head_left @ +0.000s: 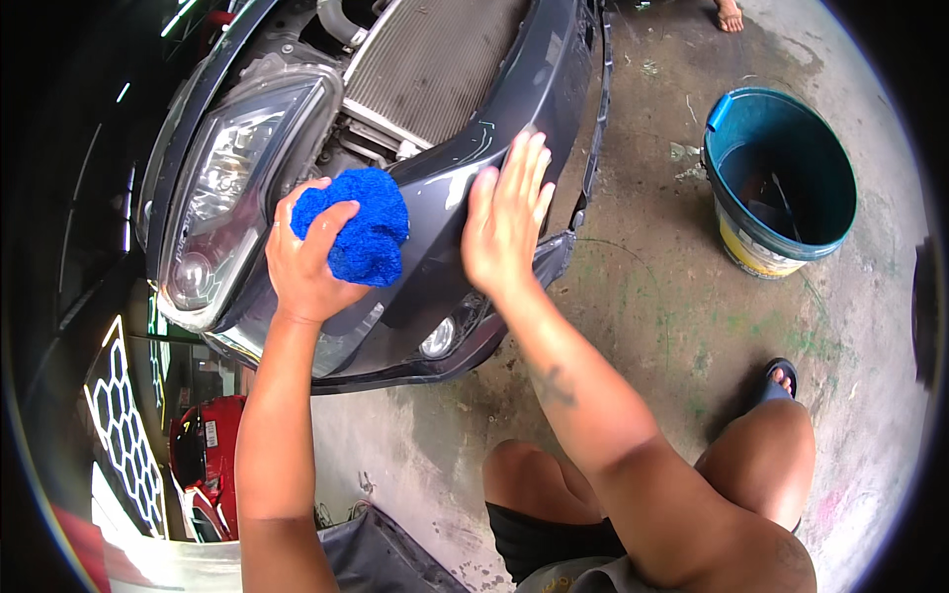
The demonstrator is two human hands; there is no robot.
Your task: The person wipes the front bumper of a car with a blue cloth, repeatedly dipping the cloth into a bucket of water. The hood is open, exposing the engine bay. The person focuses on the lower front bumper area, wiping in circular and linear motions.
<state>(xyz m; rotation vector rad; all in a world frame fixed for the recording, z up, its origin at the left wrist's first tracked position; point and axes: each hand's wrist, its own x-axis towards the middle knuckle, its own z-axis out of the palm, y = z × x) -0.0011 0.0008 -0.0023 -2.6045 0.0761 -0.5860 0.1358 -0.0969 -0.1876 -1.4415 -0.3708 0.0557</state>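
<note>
My left hand (301,252) grips a bunched blue microfiber cloth (358,225), fingers wrapped round its left side. The cloth is beside the headlight (232,163) and over the dark grey car bumper (430,212); whether it touches the surface I cannot tell. Stretched out flat, my right hand (504,217) lies against the bumper with its fingers pointing away from me and holds nothing. A round fog light (438,337) sits low in the bumper below both hands. Behind the bumper a finned radiator (435,69) shows, bare of any cover.
A blue-green bucket (781,173) with a thin stick-like thing inside stands on the stained concrete floor (643,287) at the right. Another person's bare foot (730,16) shows at the far edge. At the lower left are a red car (208,455) and a black sheet (381,558).
</note>
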